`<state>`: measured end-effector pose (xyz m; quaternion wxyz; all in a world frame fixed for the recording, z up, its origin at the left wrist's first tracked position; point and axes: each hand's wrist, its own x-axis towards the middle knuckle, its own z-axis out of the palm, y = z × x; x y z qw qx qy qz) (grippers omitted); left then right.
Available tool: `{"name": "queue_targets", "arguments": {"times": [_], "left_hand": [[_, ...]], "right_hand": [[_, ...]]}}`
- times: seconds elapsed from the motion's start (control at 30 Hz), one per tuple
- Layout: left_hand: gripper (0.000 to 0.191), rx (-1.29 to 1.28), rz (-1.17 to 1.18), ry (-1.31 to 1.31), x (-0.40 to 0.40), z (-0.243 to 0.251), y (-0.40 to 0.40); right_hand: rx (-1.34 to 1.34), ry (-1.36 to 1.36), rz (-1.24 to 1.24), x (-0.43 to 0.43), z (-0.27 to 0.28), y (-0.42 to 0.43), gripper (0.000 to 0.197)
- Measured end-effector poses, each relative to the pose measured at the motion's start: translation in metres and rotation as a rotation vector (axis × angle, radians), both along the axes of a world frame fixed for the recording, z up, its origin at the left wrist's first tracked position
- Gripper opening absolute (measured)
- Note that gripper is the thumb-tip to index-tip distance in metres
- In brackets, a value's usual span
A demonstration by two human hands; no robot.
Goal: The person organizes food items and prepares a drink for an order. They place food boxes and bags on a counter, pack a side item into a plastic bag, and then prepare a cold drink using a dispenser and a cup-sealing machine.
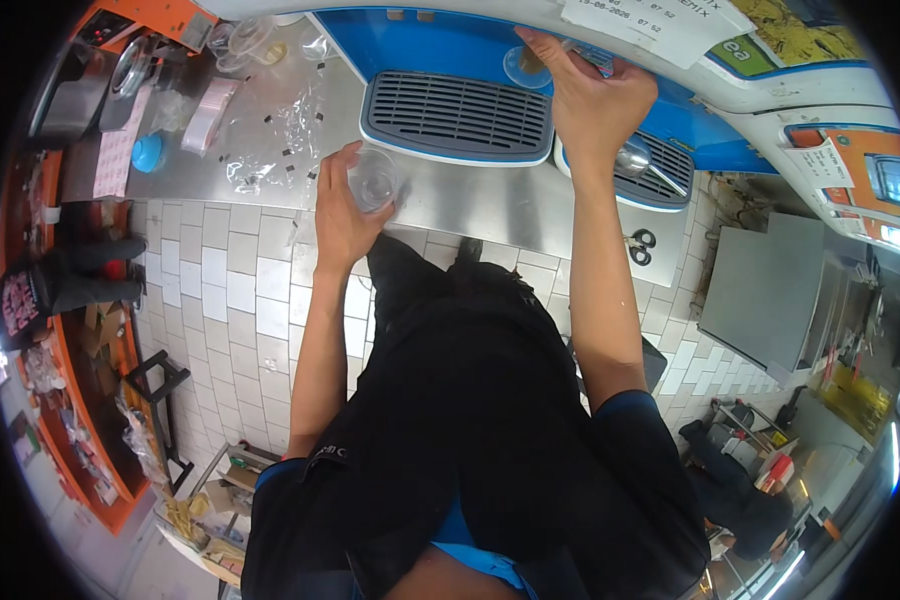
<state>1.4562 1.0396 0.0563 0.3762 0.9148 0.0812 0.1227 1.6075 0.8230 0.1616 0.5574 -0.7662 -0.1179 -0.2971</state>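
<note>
My left hand (345,214) is closed around a clear plastic cup (373,181) at the front edge of the steel counter (465,199). A grey drip tray grille (457,116) of a blue and white drink dispenser lies right of this cup. My right hand (592,97) is raised at the dispenser's front, beside a clear part with brown content (529,66); its fingertips are partly hidden, so whether it grips that part cannot be told. Below this hand, a metal scoop or ladle (637,159) rests on the second drip tray (679,161).
Black-handled scissors (641,247) lie at the counter's right end. Clear plastic cups (247,41), wrappers, a small blue bowl (147,153) and printed strips (210,114) occupy the left side. People stand at the far left and lower right. A black stool (157,375) stands on the tiled floor.
</note>
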Motion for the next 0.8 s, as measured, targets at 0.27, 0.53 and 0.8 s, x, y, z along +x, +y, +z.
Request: {"name": "queue_targets", "arguments": {"times": [0.27, 0.53, 0.8], "left_hand": [[0.078, -0.013, 0.008, 0.011, -0.006, 0.002, 0.002], [0.083, -0.068, -0.064, -0.053, 0.001, -0.035, 0.007], [0.084, -0.047, -0.031, -0.035, 0.003, -0.016, -0.008]], "right_hand": [[0.062, -0.001, 0.010, -0.004, -0.003, 0.007, 0.036], [-0.092, 0.279, -0.230, -0.008, -0.020, -0.009, 0.053], [0.103, 0.084, -0.011, 0.001, -0.008, -0.008, 0.051]]}}
